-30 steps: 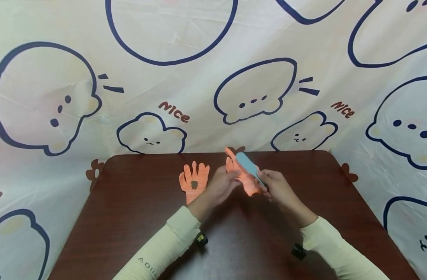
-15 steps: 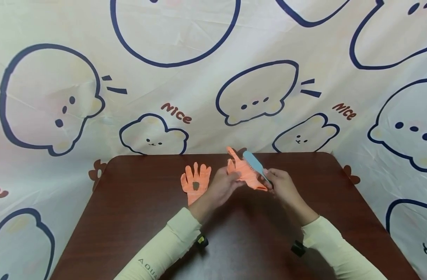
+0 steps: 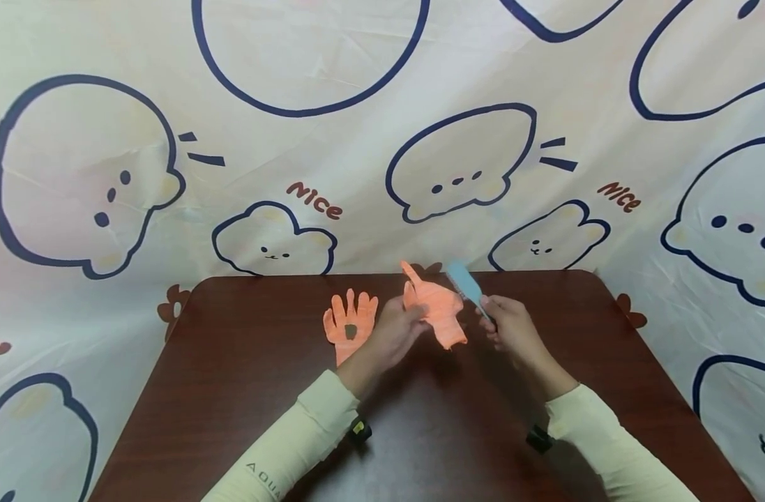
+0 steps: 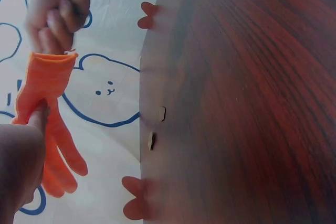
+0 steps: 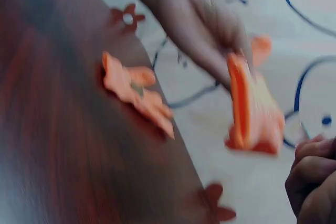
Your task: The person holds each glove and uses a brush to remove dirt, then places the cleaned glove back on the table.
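My left hand (image 3: 399, 331) pinches an orange knit glove (image 3: 443, 307) between thumb and fingers, holding it up above the table. In the left wrist view the glove (image 4: 50, 85) hangs with its cuff uppermost and its fingers downward. My right hand (image 3: 512, 331) grips the handle of a light blue brush (image 3: 464, 279), whose bristles face the glove from just to its right. Most of the brush is hidden in both wrist views. A second orange glove (image 3: 352, 314), with a dark patch on its palm, lies flat on the table left of my left hand.
The dark brown wooden table (image 3: 231, 390) reaches back to a patterned cloth backdrop (image 3: 369, 167). Two small brownish pieces (image 4: 162, 113) show near the table's edge in the left wrist view.
The brush has moved right and slightly up, from overlapping the held glove to beside it. That glove's cuff swung right, then back. The left hand and the lying glove stay in place.
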The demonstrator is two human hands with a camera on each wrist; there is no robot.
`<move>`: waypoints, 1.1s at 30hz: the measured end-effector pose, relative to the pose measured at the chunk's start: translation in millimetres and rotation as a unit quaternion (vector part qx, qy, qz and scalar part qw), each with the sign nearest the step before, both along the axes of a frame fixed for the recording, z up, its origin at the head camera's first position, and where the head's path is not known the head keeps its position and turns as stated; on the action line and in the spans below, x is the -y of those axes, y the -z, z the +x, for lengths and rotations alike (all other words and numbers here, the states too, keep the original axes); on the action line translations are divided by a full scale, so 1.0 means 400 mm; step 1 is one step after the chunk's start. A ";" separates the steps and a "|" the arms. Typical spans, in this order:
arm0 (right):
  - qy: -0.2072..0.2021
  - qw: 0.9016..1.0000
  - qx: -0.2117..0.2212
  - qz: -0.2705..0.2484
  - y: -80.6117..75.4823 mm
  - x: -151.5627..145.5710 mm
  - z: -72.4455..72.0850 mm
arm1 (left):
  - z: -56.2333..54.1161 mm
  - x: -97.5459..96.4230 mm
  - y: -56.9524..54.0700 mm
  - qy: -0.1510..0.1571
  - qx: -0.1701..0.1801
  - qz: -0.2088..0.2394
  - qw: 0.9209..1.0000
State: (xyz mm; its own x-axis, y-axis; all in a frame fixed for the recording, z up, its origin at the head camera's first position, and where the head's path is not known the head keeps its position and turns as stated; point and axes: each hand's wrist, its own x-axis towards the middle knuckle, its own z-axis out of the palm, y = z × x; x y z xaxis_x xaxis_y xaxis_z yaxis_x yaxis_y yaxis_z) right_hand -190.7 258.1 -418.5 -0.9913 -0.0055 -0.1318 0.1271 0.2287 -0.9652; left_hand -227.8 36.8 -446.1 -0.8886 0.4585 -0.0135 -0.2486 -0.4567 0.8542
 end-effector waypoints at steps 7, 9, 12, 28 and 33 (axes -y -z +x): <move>-0.046 0.999 0.014 -0.014 -0.014 0.055 0.021 | 0.003 -0.002 -0.006 0.023 -0.014 -0.003 1.000; -0.034 0.999 0.012 0.001 -0.013 0.055 0.020 | 0.004 0.000 -0.005 0.022 -0.010 -0.006 1.000; -0.025 1.000 0.012 0.014 -0.012 0.047 0.018 | 0.006 0.002 -0.002 0.023 -0.002 -0.012 1.000; 0.022 0.999 0.029 0.008 0.009 -0.033 -0.010 | 0.010 -0.002 0.000 0.003 0.004 -0.010 1.000; -0.018 0.999 0.031 -0.015 -0.005 -0.014 0.006 | 0.005 0.003 0.000 0.006 -0.009 0.005 1.000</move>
State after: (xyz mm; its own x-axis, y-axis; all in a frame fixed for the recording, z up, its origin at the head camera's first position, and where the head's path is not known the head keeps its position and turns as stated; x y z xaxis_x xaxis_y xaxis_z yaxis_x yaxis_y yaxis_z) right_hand -188.2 263.6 -416.7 -0.9802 -0.0455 -0.1929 0.1798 0.2048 -0.9621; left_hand -226.0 35.6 -446.2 -0.8826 0.4700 0.0068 -0.2392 -0.4616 0.8542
